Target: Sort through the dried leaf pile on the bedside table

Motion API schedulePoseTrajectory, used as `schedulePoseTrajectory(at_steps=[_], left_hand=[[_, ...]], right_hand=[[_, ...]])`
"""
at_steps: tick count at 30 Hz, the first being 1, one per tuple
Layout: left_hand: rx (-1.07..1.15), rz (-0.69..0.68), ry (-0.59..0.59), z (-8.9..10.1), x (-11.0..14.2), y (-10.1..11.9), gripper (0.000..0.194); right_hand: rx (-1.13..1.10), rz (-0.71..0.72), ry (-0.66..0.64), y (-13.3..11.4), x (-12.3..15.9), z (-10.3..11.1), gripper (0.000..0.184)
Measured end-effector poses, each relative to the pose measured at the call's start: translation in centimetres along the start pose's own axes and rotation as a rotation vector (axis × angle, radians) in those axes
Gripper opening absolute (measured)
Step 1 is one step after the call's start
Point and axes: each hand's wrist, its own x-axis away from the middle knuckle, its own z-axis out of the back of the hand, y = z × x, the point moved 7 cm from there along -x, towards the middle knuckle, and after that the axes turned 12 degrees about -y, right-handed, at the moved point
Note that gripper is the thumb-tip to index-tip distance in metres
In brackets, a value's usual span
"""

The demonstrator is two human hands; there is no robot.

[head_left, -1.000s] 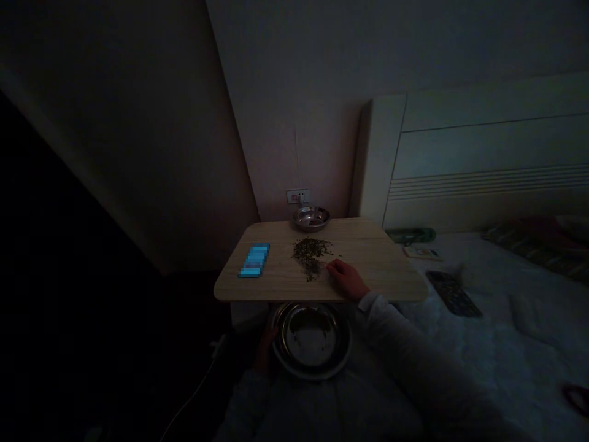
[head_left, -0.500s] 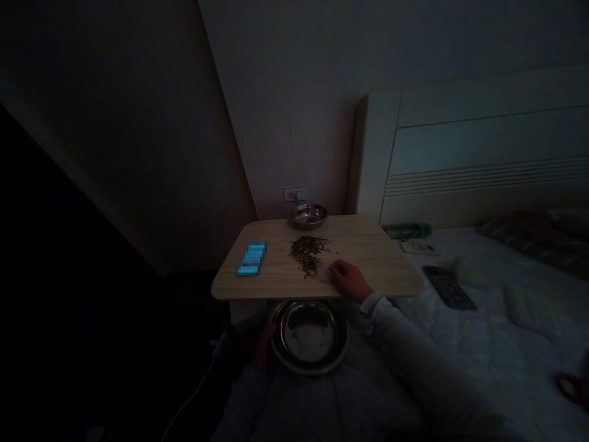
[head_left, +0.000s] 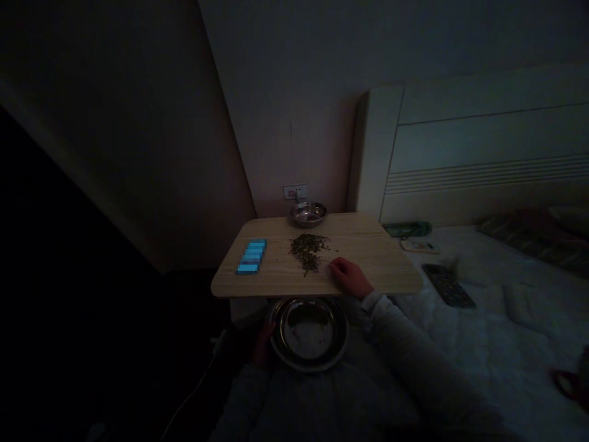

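The room is very dark. A pile of small dark grains (head_left: 307,249) lies in the middle of a light wooden tabletop (head_left: 381,270). My right hand (head_left: 350,276) rests on the table just right of the pile, fingers curled toward it; what they pinch, if anything, is hidden. Below the table's near edge a large steel bowl (head_left: 309,333) sits in my lap. My left hand (head_left: 263,342) grips its left rim.
A small steel bowl (head_left: 308,213) stands at the table's far edge under a wall socket (head_left: 294,191). A blue lit phone (head_left: 251,256) lies at the table's left. A bed with a headboard (head_left: 483,153), a dark phone (head_left: 447,285) and small items lies to the right.
My right hand has drawn back slightly from the grain pile's edge. The view has shifted a little. The left hand keeps its hold on the bowl.
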Motion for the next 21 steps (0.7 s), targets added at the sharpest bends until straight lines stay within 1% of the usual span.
schedulePoseTrajectory(at_steps=[3, 5, 7, 10, 12, 15, 18, 21], left_hand=[[0.003, 0.021, 0.024, 0.2, 0.0, -0.2, 0.030], [0.010, 0.044, 0.019, 0.3, 0.0, -0.4, 0.030], [0.019, 0.066, 0.021, 0.3, 0.0, -0.5, 0.028], [0.018, 0.059, 0.046, 0.2, 0.1, -0.3, 0.023], [0.019, 0.048, 0.018, -0.3, 0.2, 0.0, 0.024], [0.026, 0.007, -0.015, -0.6, 0.1, 0.3, 0.031], [0.004, -0.016, 0.014, 0.0, -0.1, 0.1, 0.034], [-0.030, -0.002, 0.026, 0.7, -0.4, -0.4, 0.033]], right_hand=[[0.024, -0.013, -0.011, -0.1, 0.0, -0.3, 0.019], [0.047, -0.026, -0.012, -0.2, 0.0, -0.4, 0.019], [0.070, -0.033, -0.007, -0.3, 0.1, -0.4, 0.018], [0.089, -0.038, 0.024, -0.3, 0.1, -0.2, 0.018], [0.081, -0.043, 0.042, -0.2, 0.2, 0.0, 0.018], [0.053, -0.041, 0.065, 0.0, 0.2, 0.3, 0.018], [0.025, -0.015, 0.060, 0.1, 0.0, 0.3, 0.019], [0.016, -0.002, 0.049, 0.2, -0.2, 0.1, 0.020]])
